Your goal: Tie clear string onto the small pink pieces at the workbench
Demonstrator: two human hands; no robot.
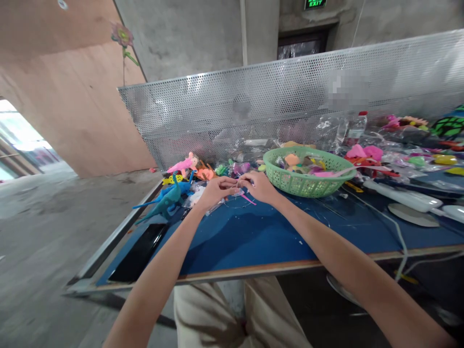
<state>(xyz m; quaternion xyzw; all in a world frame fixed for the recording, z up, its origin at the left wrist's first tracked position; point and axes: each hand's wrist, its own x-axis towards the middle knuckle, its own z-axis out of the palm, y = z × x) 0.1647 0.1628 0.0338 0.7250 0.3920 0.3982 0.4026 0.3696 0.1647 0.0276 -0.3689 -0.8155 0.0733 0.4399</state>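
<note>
My left hand [216, 190] and my right hand [260, 186] meet over the blue table top [250, 237], fingertips pinched together on a small thin thing with a pink strand [248, 198] hanging from it; what it is I cannot make out. Just left of my left hand lie blue and teal toy dinosaurs [170, 199] and a pink one [183, 165]. A green plastic basket [308, 180] full of small coloured toys stands right of my right hand.
A perforated metal screen [290, 96] backs the table. Clear bags, a plastic bottle [357, 126] and several coloured toys crowd the far right. A white tool [402, 195] with a cable lies at the right. The concrete floor [43, 232] is on the left.
</note>
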